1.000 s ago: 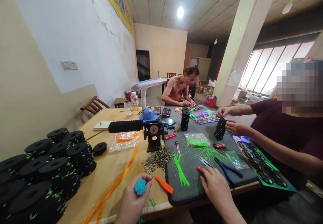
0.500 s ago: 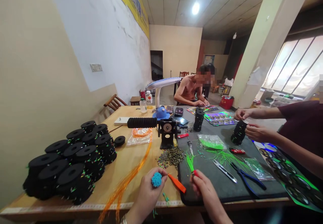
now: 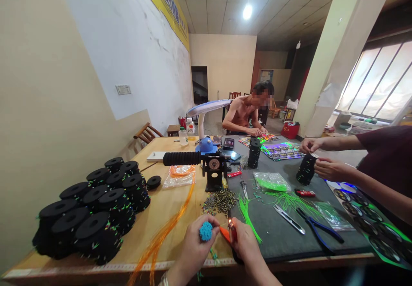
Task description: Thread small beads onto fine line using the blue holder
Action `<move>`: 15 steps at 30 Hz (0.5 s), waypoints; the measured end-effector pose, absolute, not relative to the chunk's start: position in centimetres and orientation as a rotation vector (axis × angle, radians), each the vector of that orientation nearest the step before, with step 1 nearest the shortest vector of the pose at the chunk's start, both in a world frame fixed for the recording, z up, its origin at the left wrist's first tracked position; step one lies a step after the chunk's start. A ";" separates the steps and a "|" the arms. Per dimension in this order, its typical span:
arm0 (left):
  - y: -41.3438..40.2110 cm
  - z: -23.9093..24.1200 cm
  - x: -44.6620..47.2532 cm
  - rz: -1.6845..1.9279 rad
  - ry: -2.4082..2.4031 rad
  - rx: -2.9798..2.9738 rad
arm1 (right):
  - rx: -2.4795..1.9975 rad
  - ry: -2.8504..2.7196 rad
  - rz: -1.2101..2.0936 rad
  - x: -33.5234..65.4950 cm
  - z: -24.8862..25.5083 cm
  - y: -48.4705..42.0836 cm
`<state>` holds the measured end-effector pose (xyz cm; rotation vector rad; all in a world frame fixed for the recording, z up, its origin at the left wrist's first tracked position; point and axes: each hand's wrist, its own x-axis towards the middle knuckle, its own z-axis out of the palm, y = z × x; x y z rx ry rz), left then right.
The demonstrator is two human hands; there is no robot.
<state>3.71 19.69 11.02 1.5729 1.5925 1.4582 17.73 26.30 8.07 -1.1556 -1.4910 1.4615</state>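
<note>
My left hand is closed around a bundle with a round cluster of small blue tips. Close on its right, my right hand grips a lighter, and a small flame shows at its top. The flame is near my left fingertips; whether it touches anything I cannot tell. An orange pointed tool lies between the hands, partly covered by my right hand. Beyond my right hand, bright green strands lie on the dark mat. Small green-blue bits are below my left hand.
Black foam spools stand stacked at left. Orange strands cross the wood. A black winding device and small beads sit ahead. Scissors-like snips and pliers lie right. A co-worker's hands hold a spool; another person sits opposite.
My right hand has moved left, from beside the green strands to near my left hand. A flame now shows at the lighter. The blue-tipped bundle stays in my left hand.
</note>
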 end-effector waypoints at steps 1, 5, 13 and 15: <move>19.7 11.0 3.7 1.459 1.585 1.573 | -1.151 -1.493 1.454 17.6 8.0 26.3; 19.7 10.9 3.7 1.429 1.581 1.579 | -1.126 -1.526 1.441 17.5 7.5 26.4; 19.7 10.8 3.7 1.397 1.578 1.575 | -1.117 -1.522 1.465 17.5 6.8 26.7; 19.7 10.8 3.8 1.403 1.571 1.571 | -1.117 -1.519 1.469 17.5 6.8 26.6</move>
